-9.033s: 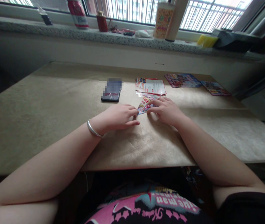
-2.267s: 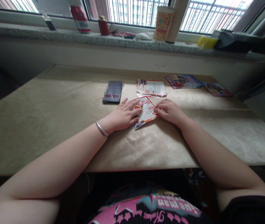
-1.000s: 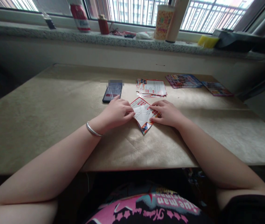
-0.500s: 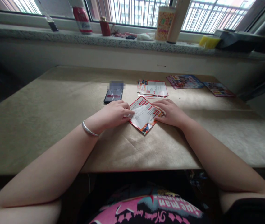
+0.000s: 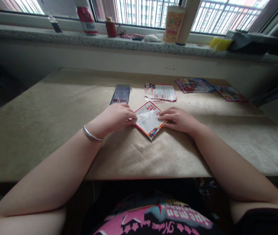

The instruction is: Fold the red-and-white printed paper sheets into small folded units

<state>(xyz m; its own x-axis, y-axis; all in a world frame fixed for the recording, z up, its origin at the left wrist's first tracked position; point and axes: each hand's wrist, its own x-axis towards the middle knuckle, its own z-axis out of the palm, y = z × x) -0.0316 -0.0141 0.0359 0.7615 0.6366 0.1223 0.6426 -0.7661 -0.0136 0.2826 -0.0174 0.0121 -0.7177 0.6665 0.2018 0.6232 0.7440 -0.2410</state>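
- Now your paper sheet [image 5: 149, 121] lies on the bench [image 5: 43, 130], right in front of you and between your two hands.
- It is turned like a diamond, with one corner to you and one corner away from you.
- You see its white side, with red marks, a red edge and a bright picture near the close corner.
- Your left hand [image 5: 119, 116] has its fingers on the left corner, but you cannot tell if that grip pinches the paper or just rests there.
- Your right hand [image 5: 182, 120] has its fingers on the right corner, and you cannot tell if its grip is tight either.
- You wear a silver bracelet [image 5: 91, 133] on your left wrist.
- Just past your left hand is a dark phone [image 5: 120, 95], and your hand hides its near end.
- Just past your sheet is a messy pile of white and red papers [image 5: 164, 92].
- Off to your right, you have a bright blue and red pile [image 5: 196, 85], with one more colorful bunch [image 5: 230, 93] beside it.
- Behind the bench, your stone windowsill [image 5: 67, 36] holds a red and white can [image 5: 87, 20].
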